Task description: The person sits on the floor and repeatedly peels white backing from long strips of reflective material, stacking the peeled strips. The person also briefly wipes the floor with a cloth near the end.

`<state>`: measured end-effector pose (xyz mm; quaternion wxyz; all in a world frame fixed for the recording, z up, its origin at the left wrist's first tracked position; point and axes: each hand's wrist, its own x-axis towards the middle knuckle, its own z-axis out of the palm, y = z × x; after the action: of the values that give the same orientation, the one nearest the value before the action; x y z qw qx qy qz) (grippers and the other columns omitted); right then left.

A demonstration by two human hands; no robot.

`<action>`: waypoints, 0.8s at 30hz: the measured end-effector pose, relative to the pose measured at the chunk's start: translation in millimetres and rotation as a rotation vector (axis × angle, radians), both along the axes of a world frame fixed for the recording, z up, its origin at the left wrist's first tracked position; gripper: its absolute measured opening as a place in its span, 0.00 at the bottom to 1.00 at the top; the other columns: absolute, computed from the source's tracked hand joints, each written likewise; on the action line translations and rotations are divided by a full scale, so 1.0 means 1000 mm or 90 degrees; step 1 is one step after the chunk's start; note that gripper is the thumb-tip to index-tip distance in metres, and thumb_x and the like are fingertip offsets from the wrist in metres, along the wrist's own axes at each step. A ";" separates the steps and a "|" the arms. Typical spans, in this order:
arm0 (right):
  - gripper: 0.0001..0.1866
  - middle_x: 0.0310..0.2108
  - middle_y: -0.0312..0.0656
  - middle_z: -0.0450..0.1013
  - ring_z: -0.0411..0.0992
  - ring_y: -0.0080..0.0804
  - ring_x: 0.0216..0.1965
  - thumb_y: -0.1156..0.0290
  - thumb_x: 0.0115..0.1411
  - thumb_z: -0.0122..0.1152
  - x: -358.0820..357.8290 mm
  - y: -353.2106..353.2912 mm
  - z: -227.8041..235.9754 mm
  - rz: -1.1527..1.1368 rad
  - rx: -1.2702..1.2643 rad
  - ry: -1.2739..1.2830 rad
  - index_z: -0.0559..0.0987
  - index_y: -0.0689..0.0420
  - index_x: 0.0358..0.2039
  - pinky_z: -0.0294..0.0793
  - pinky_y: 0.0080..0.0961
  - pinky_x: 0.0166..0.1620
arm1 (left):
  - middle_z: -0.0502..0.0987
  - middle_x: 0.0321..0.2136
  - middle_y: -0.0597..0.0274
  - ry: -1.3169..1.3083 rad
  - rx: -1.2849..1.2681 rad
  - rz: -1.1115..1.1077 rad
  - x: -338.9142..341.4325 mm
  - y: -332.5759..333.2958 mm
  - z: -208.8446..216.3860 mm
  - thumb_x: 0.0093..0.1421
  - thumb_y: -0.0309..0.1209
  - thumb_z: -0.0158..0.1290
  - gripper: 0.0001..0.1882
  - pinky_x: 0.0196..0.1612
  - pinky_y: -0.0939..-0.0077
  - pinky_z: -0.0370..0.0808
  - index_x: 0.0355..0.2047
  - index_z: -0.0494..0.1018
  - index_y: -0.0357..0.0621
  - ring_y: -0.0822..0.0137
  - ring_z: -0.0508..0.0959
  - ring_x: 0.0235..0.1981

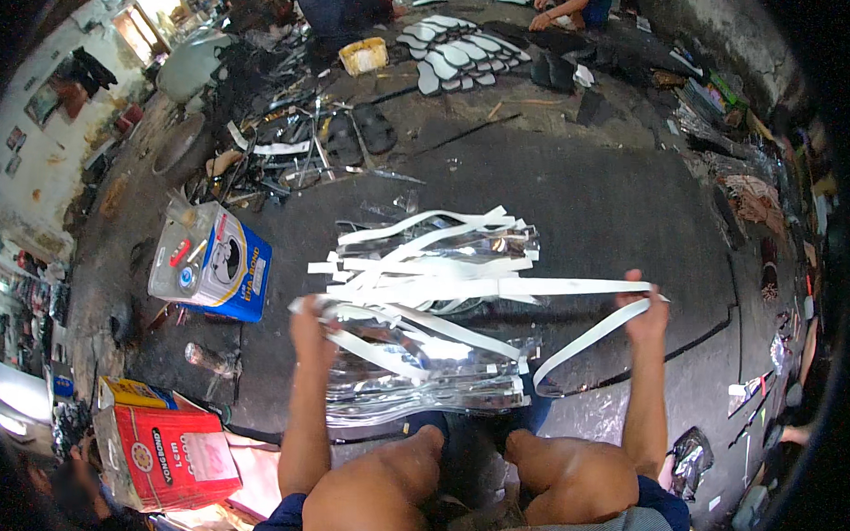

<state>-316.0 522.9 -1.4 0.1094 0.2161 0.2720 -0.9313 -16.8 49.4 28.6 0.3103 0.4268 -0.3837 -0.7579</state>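
Several long white strips (445,240) lie in a loose pile in front of me, over glossy clear plastic strips (439,390). At the pile's left end my left hand (312,325) is closed on the white strips' ends; how many it holds is hard to tell. Out to the right, my right hand (644,312) pinches a white strip (574,287) that runs nearly level from the pile. Past those fingers, the strip doubles back and droops as a free tail (586,344) toward my knees.
On the left stand a blue and white tin (242,268) and a red box (170,458). Scraps and black sandals (374,128) lie farther back. Sole-shaped pieces (460,53), a yellow tub (363,55) and two other people (584,7) are at the far side.
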 end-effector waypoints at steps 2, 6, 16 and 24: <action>0.19 0.40 0.50 0.73 0.73 0.42 0.42 0.65 0.67 0.29 -0.039 0.059 -0.031 -0.154 0.092 -0.081 0.68 0.64 0.42 0.71 0.47 0.50 | 0.71 0.23 0.63 0.063 -0.015 0.106 0.040 -0.067 -0.028 0.61 0.34 0.46 0.08 0.16 0.83 0.63 0.32 0.69 0.42 0.74 0.67 0.17; 0.18 0.28 0.47 0.68 0.68 0.37 0.29 0.64 0.67 0.30 -0.076 0.158 -0.051 -0.300 0.271 -0.107 0.67 0.65 0.35 0.73 0.36 0.36 | 0.65 0.17 0.70 0.078 -0.004 0.246 0.072 -0.117 -0.037 0.58 0.33 0.45 0.11 0.14 0.84 0.57 0.33 0.73 0.39 0.78 0.62 0.14; 0.12 0.22 0.40 0.61 0.58 0.26 0.18 0.61 0.64 0.48 -0.110 0.088 -0.036 -0.204 0.387 -0.025 0.67 0.57 0.32 0.56 0.24 0.18 | 0.70 0.19 0.66 0.137 -0.068 0.181 0.039 -0.101 0.013 0.60 0.32 0.42 0.14 0.13 0.83 0.57 0.31 0.73 0.34 0.77 0.61 0.13; 0.13 0.23 0.38 0.66 0.60 0.28 0.17 0.61 0.56 0.59 -0.063 0.181 -0.143 -0.220 0.532 -0.130 0.75 0.57 0.35 0.60 0.28 0.19 | 0.66 0.17 0.67 -0.010 0.032 0.372 0.132 -0.130 -0.099 0.55 0.32 0.47 0.08 0.15 0.81 0.57 0.22 0.68 0.41 0.73 0.61 0.14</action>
<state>-378.5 704.0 -144.9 -0.1176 0.3743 0.5720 -0.7204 114.8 -81.1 -70.7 0.5020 0.5326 -0.2279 -0.6422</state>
